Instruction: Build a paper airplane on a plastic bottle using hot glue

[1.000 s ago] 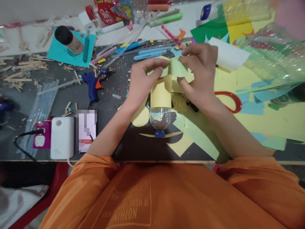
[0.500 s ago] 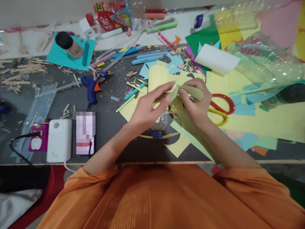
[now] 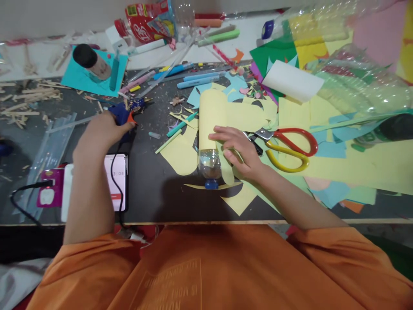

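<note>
A clear bottle (image 3: 209, 161) lies at the centre of the frame, its blue cap (image 3: 211, 184) toward the bottom edge and its body wrapped in yellow paper (image 3: 213, 112). Just right of it, the right hand (image 3: 238, 150) lightly holds a pale green strip (image 3: 227, 172) in loosely bent fingers, the strip's free end hanging beside the bottle. The scissors (image 3: 265, 134), with red and yellow handles, lie right of that hand among paper scraps.

Left of centre, the left hand (image 3: 102, 131) is on a blue glue gun (image 3: 120, 113), thumb by the orange trigger; its other fingers are hidden, so I cannot tell whether it grips. Below it on the dark desk (image 3: 148, 185) lies a phone (image 3: 120, 176), partly behind the forearm. Wooden sticks (image 3: 35, 95) lie scattered at upper left; a curled white sheet (image 3: 293, 81) sits at upper right.
</note>
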